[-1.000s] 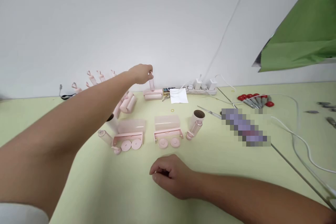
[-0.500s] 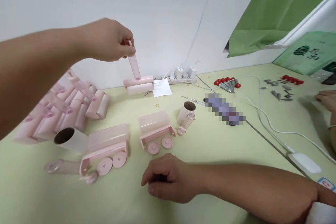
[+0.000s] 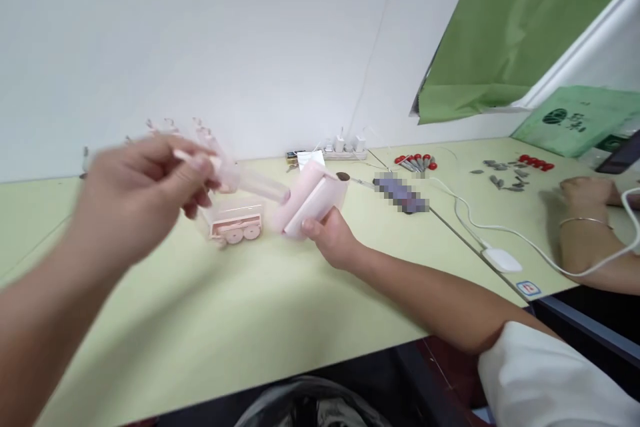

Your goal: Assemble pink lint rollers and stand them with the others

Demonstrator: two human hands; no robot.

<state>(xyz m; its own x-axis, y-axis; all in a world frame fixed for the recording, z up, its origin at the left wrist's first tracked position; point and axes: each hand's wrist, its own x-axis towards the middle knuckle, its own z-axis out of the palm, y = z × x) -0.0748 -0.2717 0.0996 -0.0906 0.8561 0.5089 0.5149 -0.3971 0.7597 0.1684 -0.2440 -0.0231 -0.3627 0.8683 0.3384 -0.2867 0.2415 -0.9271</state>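
A pink lint roller is held above the table between both hands, its body tilted. My left hand is closed on the end of its translucent handle, slightly smeared by motion. My right hand wraps round the pink body from below, thumb across the near side. Left of the body stands a part-open lint roller, with two round discs on its front. My left hand hides much of the group of pink rollers behind it; several handle ends show above.
A power strip lies by the wall. Red-ended grey pieces and a pixelated purple object lie to the right. A white cable leads to a white box. Another person's hand rests at the right edge. A lined bin is below.
My left hand has brought the lint roller down and nearer from the back by the wall. My right hand has risen from the table and taken hold of its body. The view has shifted.
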